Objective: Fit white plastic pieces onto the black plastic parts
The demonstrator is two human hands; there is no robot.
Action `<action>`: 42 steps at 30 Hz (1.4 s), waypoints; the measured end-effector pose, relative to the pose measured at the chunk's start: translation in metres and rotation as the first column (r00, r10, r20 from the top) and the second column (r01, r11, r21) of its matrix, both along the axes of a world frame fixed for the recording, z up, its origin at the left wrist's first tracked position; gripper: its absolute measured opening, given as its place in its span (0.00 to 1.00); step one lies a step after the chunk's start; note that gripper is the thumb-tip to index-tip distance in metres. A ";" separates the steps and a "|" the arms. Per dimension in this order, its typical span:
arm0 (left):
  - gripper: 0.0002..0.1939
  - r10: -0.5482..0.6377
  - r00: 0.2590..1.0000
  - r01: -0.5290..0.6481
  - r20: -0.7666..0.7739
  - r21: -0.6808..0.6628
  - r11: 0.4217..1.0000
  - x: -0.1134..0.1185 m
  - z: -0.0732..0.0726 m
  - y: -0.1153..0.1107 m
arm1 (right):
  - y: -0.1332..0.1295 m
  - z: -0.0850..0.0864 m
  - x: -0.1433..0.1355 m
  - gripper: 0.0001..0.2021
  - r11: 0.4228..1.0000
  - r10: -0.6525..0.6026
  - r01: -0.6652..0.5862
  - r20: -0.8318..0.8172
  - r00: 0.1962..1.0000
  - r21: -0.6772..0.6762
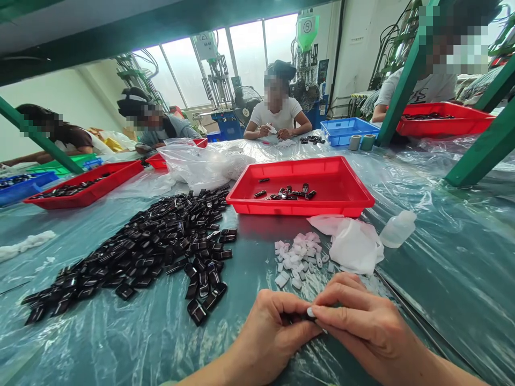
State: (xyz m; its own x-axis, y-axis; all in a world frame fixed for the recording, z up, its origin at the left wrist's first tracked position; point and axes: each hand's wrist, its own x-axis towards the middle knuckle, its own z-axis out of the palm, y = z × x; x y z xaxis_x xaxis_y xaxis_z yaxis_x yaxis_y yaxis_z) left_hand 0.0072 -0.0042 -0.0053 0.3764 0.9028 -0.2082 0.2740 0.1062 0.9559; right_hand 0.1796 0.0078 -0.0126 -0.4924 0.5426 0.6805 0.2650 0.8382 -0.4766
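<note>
My left hand (273, 328) is closed on a small black plastic part (296, 318), which the fingers mostly hide. Against that part, the fingertips of my right hand (364, 316) pinch a small white piece (310, 312). Both hands meet low in the view, just above the plastic-covered table. Beyond them lies a loose heap of small white pieces (298, 256). To the left spreads a large pile of glossy black plastic parts (148, 249). A red tray (301, 207) with several black parts in it stands farther back.
A crumpled white cloth or bag (356, 247) and a translucent bottle (398, 229) lie right of the white pieces. Green posts (408, 75) rise at the right. Co-workers sit around the table, one person (276, 115) straight across. A blue tray (349, 131) stands at the far side.
</note>
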 end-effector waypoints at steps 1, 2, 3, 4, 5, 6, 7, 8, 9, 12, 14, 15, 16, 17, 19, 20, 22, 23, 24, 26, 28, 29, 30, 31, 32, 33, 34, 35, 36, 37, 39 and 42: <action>0.12 -0.001 1.000 0.001 -0.008 0.003 1.000 0.000 0.000 0.000 | 0.000 0.000 0.001 0.09 1.000 0.004 -0.004 0.009 1.000 -0.001; 0.13 0.001 1.000 -0.001 -0.015 0.005 1.000 0.000 -0.001 0.000 | 0.000 -0.001 0.001 0.08 1.000 0.010 -0.010 0.017 1.000 -0.001; 0.13 -0.002 1.000 0.002 -0.020 0.009 1.000 0.000 -0.001 0.000 | 0.000 -0.001 0.002 0.08 1.000 0.015 -0.015 0.024 1.000 -0.003; 0.12 -0.005 1.000 0.006 -0.022 0.015 1.000 0.000 -0.001 0.000 | 0.000 -0.001 0.002 0.08 1.000 0.019 -0.019 0.026 0.999 0.000; 0.11 -0.009 1.000 0.009 -0.019 0.020 1.000 -0.001 -0.001 0.001 | 0.000 -0.002 0.002 0.08 1.000 0.023 -0.023 0.025 0.999 0.004; 0.11 -0.012 1.000 0.012 -0.013 0.025 1.000 -0.001 -0.001 0.001 | 0.000 -0.002 0.002 0.08 1.000 0.026 -0.026 0.021 0.999 0.009; 0.10 -0.014 1.000 0.015 -0.009 0.028 0.999 -0.001 0.000 0.001 | 0.000 -0.003 0.002 0.09 0.999 0.032 -0.032 0.020 0.999 0.012; 0.10 -0.019 1.000 0.019 -0.008 0.032 0.999 -0.001 0.000 0.002 | 0.000 -0.003 0.002 0.09 0.999 0.037 -0.038 0.021 0.999 0.014; 0.10 -0.022 1.000 0.022 -0.010 0.035 0.999 -0.001 0.000 0.002 | 0.000 -0.003 0.002 0.10 0.999 0.042 -0.042 0.025 0.999 0.016; 0.10 -0.031 0.999 0.032 -0.027 0.039 0.999 0.000 0.001 0.002 | 0.000 -0.002 0.003 0.09 0.998 0.052 -0.053 0.059 0.997 0.017; 0.10 -0.037 0.998 0.039 -0.043 0.050 0.998 0.000 0.001 0.002 | 0.000 -0.001 0.003 0.08 0.998 0.054 -0.055 0.088 0.995 0.008; 0.10 -0.038 0.998 0.041 -0.051 0.056 0.998 0.000 0.001 0.002 | 0.000 0.000 0.003 0.07 0.998 0.057 -0.058 0.104 0.993 0.002; 0.10 -0.041 0.998 0.044 -0.057 0.062 0.997 0.000 0.001 0.002 | 0.000 0.000 0.003 0.08 0.998 0.063 -0.063 0.117 0.991 -0.003; 0.10 -0.042 0.997 0.046 -0.061 0.066 0.997 0.000 0.001 0.002 | 0.000 0.000 0.003 0.08 0.998 0.069 -0.069 0.129 0.989 -0.006; 0.10 -0.042 0.997 0.046 -0.066 0.063 0.997 0.000 0.002 0.001 | 0.000 0.000 0.003 0.08 0.997 0.078 -0.078 0.146 0.986 -0.009; 0.11 -0.042 0.997 0.046 -0.068 0.062 0.997 0.000 0.002 0.001 | -0.001 0.000 0.002 0.08 0.997 0.078 -0.078 0.153 0.985 -0.011; 0.11 -0.039 0.997 0.043 -0.071 0.060 0.997 0.000 0.002 0.001 | -0.001 -0.001 0.002 0.08 0.998 0.068 -0.067 0.162 0.984 -0.010; 0.11 -0.035 0.997 0.039 -0.070 0.052 0.998 0.001 0.002 0.001 | 0.000 -0.001 0.002 0.08 0.998 0.061 -0.061 0.165 0.984 -0.007; 0.11 -0.025 0.997 0.028 -0.069 0.039 0.999 0.001 0.002 0.001 | 0.000 -0.001 0.002 0.08 0.999 0.053 -0.053 0.167 0.984 -0.004; 0.10 -0.003 0.998 0.002 -0.056 -0.020 1.000 0.001 0.001 0.003 | 0.000 0.000 0.004 0.09 0.999 0.034 -0.034 0.170 0.985 -0.002; 0.10 0.028 1.000 -0.028 -0.002 -0.113 0.993 0.000 0.000 0.005 | 0.001 0.002 0.007 0.09 0.999 -0.006 0.011 0.165 0.986 -0.030; 0.11 0.046 0.998 -0.041 0.030 -0.157 0.987 0.000 0.000 0.006 | 0.001 0.003 0.010 0.09 0.998 -0.034 0.043 0.161 0.986 -0.050; 0.12 0.064 0.996 -0.052 0.057 -0.196 0.979 0.000 0.000 0.008 | 0.000 0.004 0.012 0.09 0.995 -0.062 0.074 0.158 0.986 -0.072; 0.13 0.077 0.994 -0.058 0.077 -0.226 0.972 -0.001 0.001 0.009 | 0.000 0.005 0.014 0.09 0.990 -0.082 0.099 0.164 0.983 -0.096; 0.15 0.089 0.992 -0.065 0.089 -0.243 0.968 -0.002 0.001 0.010 | -0.001 0.006 0.015 0.09 0.986 -0.090 0.113 0.182 0.979 -0.121; 0.17 0.090 0.991 -0.063 0.100 -0.254 0.965 -0.003 0.001 0.011 | -0.002 0.007 0.016 0.09 0.983 -0.081 0.114 0.214 0.973 -0.146; 0.18 0.089 0.990 -0.058 0.109 -0.262 0.963 -0.004 0.001 0.012 | -0.003 0.008 0.016 0.09 0.979 -0.061 0.108 0.260 0.964 -0.173; 0.19 0.090 0.988 -0.054 0.123 -0.268 0.962 -0.005 0.001 0.012 | -0.004 0.008 0.015 0.09 0.975 -0.035 0.100 0.311 0.950 -0.198; 0.19 0.089 0.987 -0.049 0.136 -0.273 0.961 -0.006 0.001 0.012 | -0.004 0.007 0.014 0.09 0.972 -0.008 0.092 0.362 0.932 -0.215; 0.20 0.087 0.985 -0.044 0.147 -0.277 0.960 -0.007 0.001 0.011 | -0.005 0.007 0.013 0.10 0.972 0.012 0.086 0.407 0.913 -0.221; 0.20 0.086 0.984 -0.039 0.155 -0.284 0.958 -0.008 0.000 0.011 | -0.006 0.003 0.010 0.11 0.975 0.029 0.079 0.469 0.883 -0.209; 0.20 0.089 0.983 -0.040 0.161 -0.289 0.956 -0.007 0.000 0.011 | -0.007 -0.002 0.008 0.12 0.981 0.020 0.079 0.498 0.867 -0.177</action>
